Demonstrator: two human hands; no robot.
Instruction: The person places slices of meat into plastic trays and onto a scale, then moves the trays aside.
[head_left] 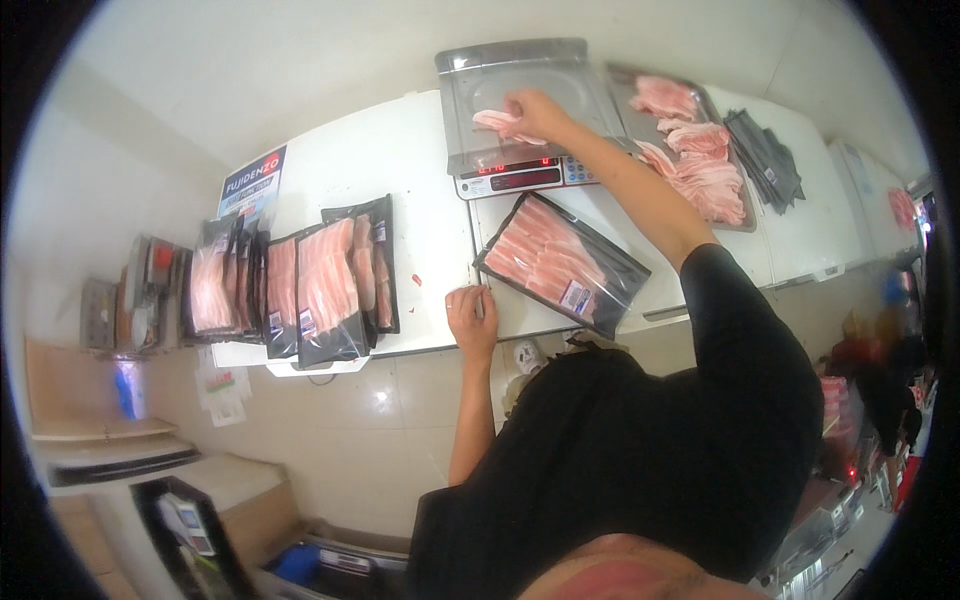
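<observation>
My right hand (537, 115) reaches over the steel tray of a digital scale (520, 178), its fingers closed on a few slices of raw pork belly (497, 121). The slices lie against the tray; part of them is hidden under my fingers. My left hand (472, 316) rests on the front edge of the white worktop with its fingers curled in, and no object shows in it. Between my arms lies a black tray pack of sliced pork belly (556, 262), wrapped in clear film with a label, tilted across the worktop edge.
Several filled pork packs (325, 280) lean and overlap at the left. Right of the scale, a metal tray (738, 165) holds loose sliced pork, beside a stack of dark grey bags or sheets (765, 165). A red scrap (416, 280) lies on the white worktop (425, 230).
</observation>
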